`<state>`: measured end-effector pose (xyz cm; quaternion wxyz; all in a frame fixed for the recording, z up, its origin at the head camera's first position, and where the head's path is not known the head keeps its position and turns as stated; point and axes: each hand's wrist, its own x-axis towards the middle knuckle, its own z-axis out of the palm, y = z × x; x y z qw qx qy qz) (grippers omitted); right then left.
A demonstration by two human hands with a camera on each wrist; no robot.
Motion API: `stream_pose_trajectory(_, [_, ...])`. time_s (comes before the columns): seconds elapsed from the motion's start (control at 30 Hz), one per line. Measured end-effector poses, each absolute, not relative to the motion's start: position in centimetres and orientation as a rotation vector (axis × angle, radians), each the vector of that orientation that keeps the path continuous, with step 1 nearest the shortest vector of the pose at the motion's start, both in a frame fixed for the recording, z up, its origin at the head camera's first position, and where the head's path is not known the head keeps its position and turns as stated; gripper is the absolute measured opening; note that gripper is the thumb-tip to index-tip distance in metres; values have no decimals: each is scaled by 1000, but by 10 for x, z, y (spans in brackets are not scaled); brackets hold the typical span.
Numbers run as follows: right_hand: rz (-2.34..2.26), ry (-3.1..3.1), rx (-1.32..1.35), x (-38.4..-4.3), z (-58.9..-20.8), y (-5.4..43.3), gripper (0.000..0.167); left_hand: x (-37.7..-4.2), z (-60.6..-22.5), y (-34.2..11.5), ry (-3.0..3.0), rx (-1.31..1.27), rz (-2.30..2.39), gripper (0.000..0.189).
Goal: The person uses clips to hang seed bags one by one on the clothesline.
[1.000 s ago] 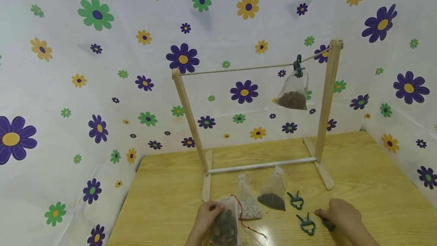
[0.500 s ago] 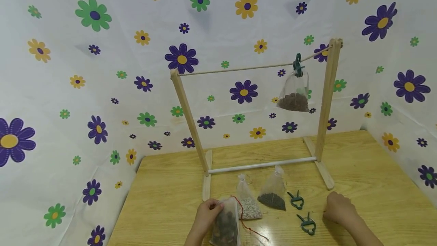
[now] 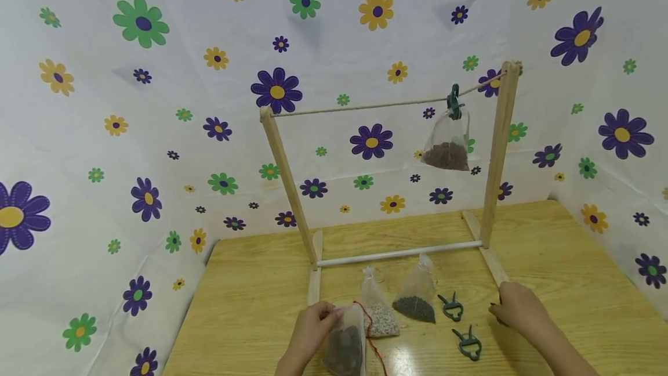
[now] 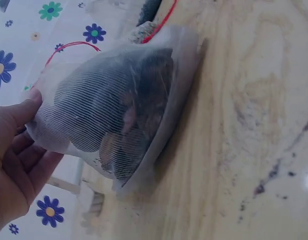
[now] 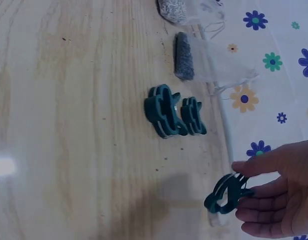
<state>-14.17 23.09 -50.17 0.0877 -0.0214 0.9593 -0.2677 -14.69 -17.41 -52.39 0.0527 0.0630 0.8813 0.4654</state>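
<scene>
My left hand [image 3: 311, 329] pinches the top corner of a white mesh bag [image 4: 109, 105] filled with dark, stone-like pieces; a red string [image 3: 369, 329] trails from it. In the left wrist view the bag's lower edge is near or on the table; I cannot tell which. My right hand [image 5: 278, 195] holds a dark green plastic clip [image 5: 226, 192] by its handles, between thumb and fingers, above the table. Two similar clips [image 3: 452, 307] lie on the table to the left of that hand. Another clip [image 3: 454, 103] hangs a bag of brown material [image 3: 446, 155] from the rope.
A wooden frame [image 3: 498, 155] stands at the back, a rope [image 3: 360, 107] strung between its posts and a white bar [image 3: 399, 253] below. Before it lie a bag of white grains [image 3: 380, 318] and a bag of dark grains [image 3: 414, 306]. Flowered cloth [image 3: 334, 33] surrounds the wooden table [image 3: 250, 295].
My right hand has picked up the rightmost clip from the table and lifted it slightly. The left hand keeps its pinch on the mesh bag, almost still.
</scene>
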Motion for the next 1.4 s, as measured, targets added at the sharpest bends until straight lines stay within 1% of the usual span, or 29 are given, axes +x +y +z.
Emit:
stream_pose_trajectory(0.07, [-791, 2897, -137, -145, -496, 230, 14, -148, -519, -172, 2705, 229, 1443, 26])
stream_pose_trajectory(0.1, [-791, 2929, -188, -147, -492, 230, 15, -148, -517, -171, 2718, 258, 1451, 25])
stream_pose_trajectory(0.23, [-790, 3099, -431, -155, -479, 226, 34, -148, -500, -169, 2735, 416, 1463, 23])
stream_pose_trajectory(0.37, [-798, 3245, -582, -158, -461, 221, 39, -151, -480, -166, 2816, 531, 1338, 16])
stream_pose_trajectory(0.47, [-818, 3308, -658, -161, -443, 216, 39, -157, -468, -164, 2927, 591, 1201, 13])
stream_pose_trajectory(0.6, [-828, 3375, -794, -166, -421, 210, 38, -167, -451, -159, 3103, 764, 1062, 12])
stream_pose_trajectory(0.83, [-742, 3466, -1129, -175, -391, 205, 46, -182, -412, -150, 3216, 990, 1091, 11])
stream_pose_trajectory(0.9, [-739, 3483, -1240, -179, -383, 205, 42, -187, -401, -147, 3238, 1074, 1100, 10])
stream_pose_trajectory(0.93, [-749, 3493, -1289, -181, -379, 205, 43, -190, -395, -144, 3241, 1109, 1109, 10])
stream_pose_trajectory(0.97, [-748, 3505, -1345, -184, -375, 205, 47, -192, -390, -142, 3239, 1147, 1123, 9])
stream_pose_trajectory(1.07, [-725, 3544, -1476, -191, -362, 203, 67, -199, -372, -134, 3225, 1213, 1162, 9])
stream_pose_trajectory(1.13, [-698, 3565, -1510, -194, -354, 201, 70, -202, -362, -128, 3214, 1236, 1174, 9])
stream_pose_trajectory(1.23, [-656, 3587, -1533, -197, -341, 198, 71, -207, -349, -118, 3221, 1267, 1148, 10])
stream_pose_trajectory(1.33, [-625, 3588, -1570, -198, -328, 197, 68, -212, -338, -107, 3221, 1309, 1125, 11])
stream_pose_trajectory(1.4, [-597, 3580, -1595, -198, -318, 196, 55, -216, -331, -100, 3222, 1321, 1113, 12])
